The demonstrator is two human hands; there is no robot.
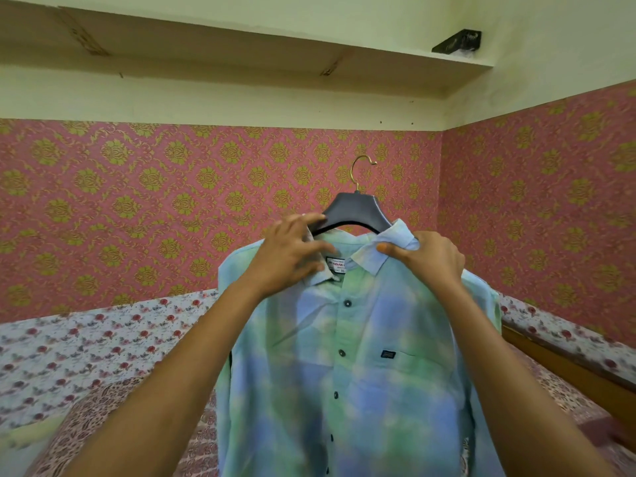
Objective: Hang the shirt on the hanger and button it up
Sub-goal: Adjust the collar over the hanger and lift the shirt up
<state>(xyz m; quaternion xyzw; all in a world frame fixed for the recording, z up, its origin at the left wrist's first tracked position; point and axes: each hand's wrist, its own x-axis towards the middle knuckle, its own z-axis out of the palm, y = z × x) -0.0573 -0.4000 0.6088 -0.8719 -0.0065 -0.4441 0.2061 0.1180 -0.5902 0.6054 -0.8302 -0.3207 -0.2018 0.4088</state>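
Landmark is the hanger (pixel 354 210), dark, gold hook up, held in the air in front of the pink patterned wall (pixel 137 201). Left hand (pixel 287 256) sits just below-left of the hanger, grip closed on the shirt's left collar side, fingertips touching the hanger's lower edge. Shirt (pixel 361 373), blue-green tie-dye, hangs directly below the hanger, draped on it, placket buttoned down the front, neck label showing. Right hand (pixel 426 258) sits below-right of the hanger, grip pinched on the right collar point. Bed (pixel 69 346) with floral sheet lies well below the hanger, behind the shirt.
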